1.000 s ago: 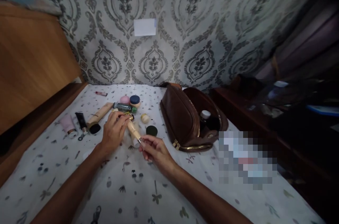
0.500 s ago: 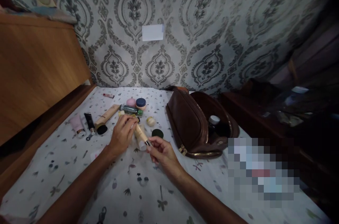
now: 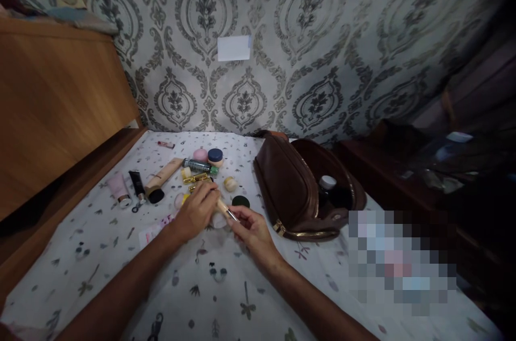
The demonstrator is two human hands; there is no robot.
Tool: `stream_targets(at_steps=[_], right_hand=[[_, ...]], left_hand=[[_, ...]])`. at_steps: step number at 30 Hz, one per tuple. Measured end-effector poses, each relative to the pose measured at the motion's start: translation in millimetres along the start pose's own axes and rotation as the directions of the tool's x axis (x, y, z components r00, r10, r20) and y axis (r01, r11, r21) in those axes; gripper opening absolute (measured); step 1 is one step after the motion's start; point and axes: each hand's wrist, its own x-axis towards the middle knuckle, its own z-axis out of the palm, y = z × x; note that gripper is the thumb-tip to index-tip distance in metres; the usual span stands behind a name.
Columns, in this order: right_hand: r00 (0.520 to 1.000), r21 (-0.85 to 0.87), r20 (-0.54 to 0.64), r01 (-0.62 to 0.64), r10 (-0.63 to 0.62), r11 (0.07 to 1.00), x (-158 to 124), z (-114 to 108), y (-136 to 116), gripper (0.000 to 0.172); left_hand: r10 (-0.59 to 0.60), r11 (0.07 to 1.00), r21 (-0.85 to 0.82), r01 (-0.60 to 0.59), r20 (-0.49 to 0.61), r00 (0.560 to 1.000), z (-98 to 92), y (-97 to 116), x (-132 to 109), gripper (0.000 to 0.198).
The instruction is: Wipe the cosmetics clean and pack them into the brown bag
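Observation:
My left hand (image 3: 197,211) is curled over a beige cosmetic tube (image 3: 221,211) lying on the patterned bedsheet (image 3: 226,287). My right hand (image 3: 250,226) pinches a thin applicator wand (image 3: 231,215) at the tube's open end. Just beyond my fingers lie gold lipstick tubes (image 3: 196,177), a small cream jar (image 3: 229,183) and a black round lid (image 3: 241,202). An open brown leather pouch (image 3: 294,188) stands to the right with a white-capped bottle (image 3: 327,184) inside.
More cosmetics lie at the back left: a long beige tube with black cap (image 3: 161,179), a pink tube (image 3: 118,189), a black tube (image 3: 137,184), a pink pot (image 3: 200,155), a blue-lidded jar (image 3: 215,157). A wooden headboard (image 3: 56,110) rises left; dark furniture (image 3: 423,169) right.
My left hand slid down from the gold tubes onto the beige tube. My right hand and the wand moved closer to the tube's end, so both hands now meet.

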Motion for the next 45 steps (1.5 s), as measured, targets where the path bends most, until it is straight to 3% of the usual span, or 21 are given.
stream_targets(at_steps=[6,9,12,14,16,17,19,24,26,29,32,36,41,45], right_hand=[[0.997,0.044,0.028,-0.074,0.073,0.996,-1,3,2,0.044],[0.991,0.084,0.094,-0.101,0.093,0.991,-2,3,5,0.049],[0.980,0.097,0.162,-0.133,0.116,0.986,-2,1,7,0.049],[0.973,0.095,0.197,-0.145,0.125,0.985,-2,1,8,0.048],[0.966,0.091,0.225,-0.150,0.126,0.984,-2,1,8,0.048],[0.963,0.087,0.237,-0.153,0.129,0.984,-2,1,9,0.048],[0.959,0.077,0.248,-0.159,0.136,0.984,-3,1,9,0.047],[0.964,0.051,0.240,-0.133,0.117,0.990,-3,2,7,0.045],[0.968,0.036,0.234,-0.106,0.095,0.994,-2,0,6,0.045],[0.979,0.033,0.198,-0.065,0.057,0.997,0,-2,3,0.045],[0.990,0.064,0.137,-0.034,0.025,0.997,2,-2,-1,0.047],[0.998,0.061,0.061,-0.037,0.033,0.997,3,-1,-5,0.049],[1.000,-0.027,-0.006,-0.016,0.016,1.000,1,0,-5,0.052],[0.986,-0.171,-0.138,0.069,-0.093,0.983,0,-1,-8,0.049]], left_hand=[[-0.268,0.963,-0.003,0.269,-0.080,0.960,-8.1,-22,1,0.025],[-0.409,0.912,-0.103,0.398,-0.143,0.901,-10.7,-21,4,0.025],[-0.558,0.814,-0.308,0.493,-0.177,0.811,-8.9,-16,9,0.023],[-0.716,0.622,-0.549,0.559,-0.111,0.689,-4.9,-11,11,0.022],[-0.834,0.352,-0.748,0.563,0.022,0.551,0.9,-6,12,0.032],[-0.861,0.239,-0.804,0.544,0.083,0.502,4.0,-4,13,0.037],[-0.874,0.127,-0.851,0.510,0.147,0.463,9.5,2,13,0.047],[-0.827,-0.113,-0.874,0.472,0.346,0.443,14.9,21,14,0.055],[-0.785,-0.177,-0.859,0.480,0.417,0.459,15.0,28,13,0.055],[-0.680,-0.155,-0.809,0.567,0.504,0.532,13.5,38,10,0.053],[-0.545,-0.077,-0.763,0.642,0.571,0.614,9.1,45,10,0.051],[-0.433,-0.007,-0.738,0.674,0.610,0.664,2.7,51,15,0.051],[-0.430,-0.051,-0.734,0.677,0.629,0.648,3.0,51,13,0.056],[-0.581,-0.080,-0.698,0.712,0.613,0.536,2.5,49,5,0.062]])
